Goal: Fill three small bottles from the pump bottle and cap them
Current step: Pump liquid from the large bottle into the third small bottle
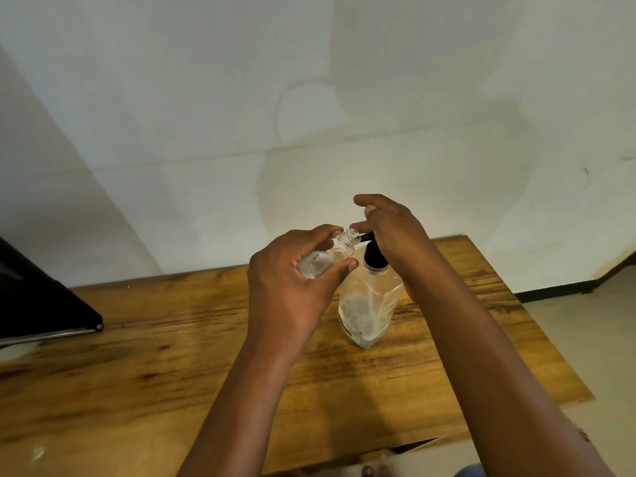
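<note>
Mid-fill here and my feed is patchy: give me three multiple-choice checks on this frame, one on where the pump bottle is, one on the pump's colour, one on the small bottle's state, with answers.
1. Where is the pump bottle?
A. Standing on the wooden table
B. Lying on the floor
C. Lifted in the air

2. What colour is the pump head?
A. White
B. Black
C. Red

3. What state is the small bottle in?
A. Capped, standing on the table
B. Uncapped, tilted in the left hand at the spout
C. Lying on its side, untouched

Answers:
1 A, its base rests on the tabletop.
2 B, the collar and spout are black.
3 B, the threaded mouth is bare and meets the spout under the right hand.
</note>
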